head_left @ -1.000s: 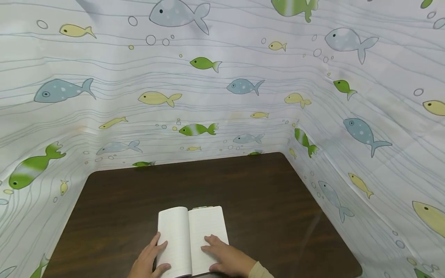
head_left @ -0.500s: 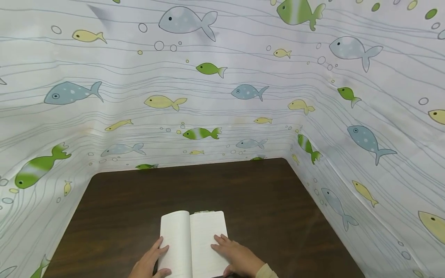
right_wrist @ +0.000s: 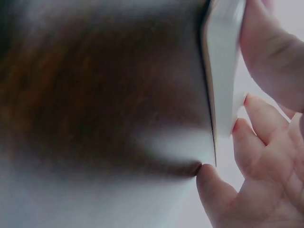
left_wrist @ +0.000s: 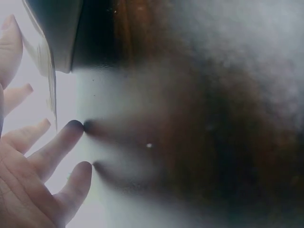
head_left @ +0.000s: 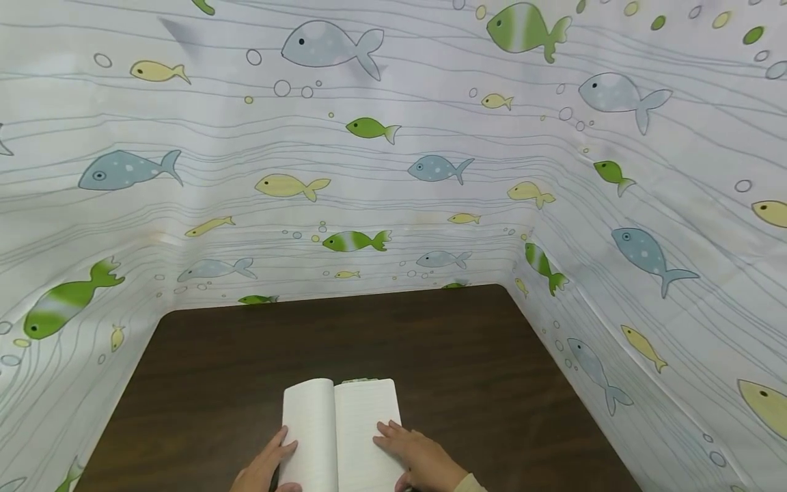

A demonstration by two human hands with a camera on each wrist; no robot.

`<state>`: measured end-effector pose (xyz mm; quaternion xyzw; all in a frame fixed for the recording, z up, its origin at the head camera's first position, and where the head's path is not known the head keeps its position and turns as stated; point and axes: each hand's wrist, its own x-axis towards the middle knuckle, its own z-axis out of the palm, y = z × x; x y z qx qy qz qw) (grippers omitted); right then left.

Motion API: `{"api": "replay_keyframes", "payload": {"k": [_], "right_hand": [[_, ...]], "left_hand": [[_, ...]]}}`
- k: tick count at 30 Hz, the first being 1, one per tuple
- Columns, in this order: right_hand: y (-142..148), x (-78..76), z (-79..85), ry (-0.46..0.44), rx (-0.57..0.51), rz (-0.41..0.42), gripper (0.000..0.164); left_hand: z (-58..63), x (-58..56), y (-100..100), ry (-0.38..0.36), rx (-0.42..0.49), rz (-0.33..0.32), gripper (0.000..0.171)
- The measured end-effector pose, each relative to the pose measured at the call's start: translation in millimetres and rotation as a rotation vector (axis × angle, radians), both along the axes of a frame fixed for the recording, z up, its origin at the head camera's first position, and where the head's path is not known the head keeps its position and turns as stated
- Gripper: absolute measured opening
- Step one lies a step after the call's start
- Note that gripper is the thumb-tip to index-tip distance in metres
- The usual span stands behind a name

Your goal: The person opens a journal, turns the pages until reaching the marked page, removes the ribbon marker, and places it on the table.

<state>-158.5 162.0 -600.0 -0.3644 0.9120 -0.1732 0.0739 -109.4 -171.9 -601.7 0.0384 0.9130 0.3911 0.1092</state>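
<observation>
An open notebook [head_left: 358, 437] with pale, lined pages lies at the near edge of the head view. Its left pages bow upward toward the spine. My left hand [head_left: 266, 465] is at the left edge, index and middle fingertips on the page and thumb low down. In the left wrist view its fingers extend beside the page stack [left_wrist: 51, 71], two fingertips reaching the table. Relaxed fingers of my right hand [head_left: 423, 459] rest on the right page near its outer edge. The right wrist view shows that hand [right_wrist: 270, 166] spread beside the notebook's side [right_wrist: 221, 71], little fingertip on the table.
The notebook lies on a dark brown wooden table [head_left: 479, 369] with rounded far corners. White sheeting [head_left: 393, 205] printed with fish and wavy lines stands behind the table and along both sides. A small patterned tab [head_left: 359, 380] shows at the notebook's top edge.
My right hand has slid rightward over the right page to its outer edge. The left hand stays at the left edge. The head view has shifted slightly.
</observation>
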Motion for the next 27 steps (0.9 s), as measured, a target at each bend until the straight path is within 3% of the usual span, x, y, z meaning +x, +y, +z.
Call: {"api": "replay_keyframes", "payload": {"k": [6,11,14,19,22,25,27], "right_hand": [[-2.3,-0.2,-0.9,0.084,-0.003,0.029,0.085],[-2.8,-1.9,-0.8,0.113,-0.014,0.042,0.084],[-3.1,-1.7,-0.9,0.119,-0.024,0.038,0.085],[-4.1,-0.2,-0.4,0.060,-0.024,0.004,0.084],[-2.1,2.2,-2.0,0.016,-0.052,-0.005,0.080],[3.2,6.5,-7.0,-0.080,-0.178,0.010,0.068],[5.1,6.8,-10.8,-0.052,-0.207,0.022,0.064]], "left_hand": [[6.8,8.9,4.1,-0.048,-0.007,0.042,0.084],[5.7,10.0,3.6,0.016,-0.032,0.041,0.082],[4.6,10.5,3.1,0.010,-0.030,0.042,0.083],[1.8,12.8,3.9,0.010,-0.018,0.058,0.081],[1.8,15.8,5.3,-0.007,-0.008,0.070,0.091],[2.6,18.8,6.4,-0.018,-0.018,0.072,0.105],[1.9,19.3,7.2,0.001,-0.036,0.065,0.109]]}}
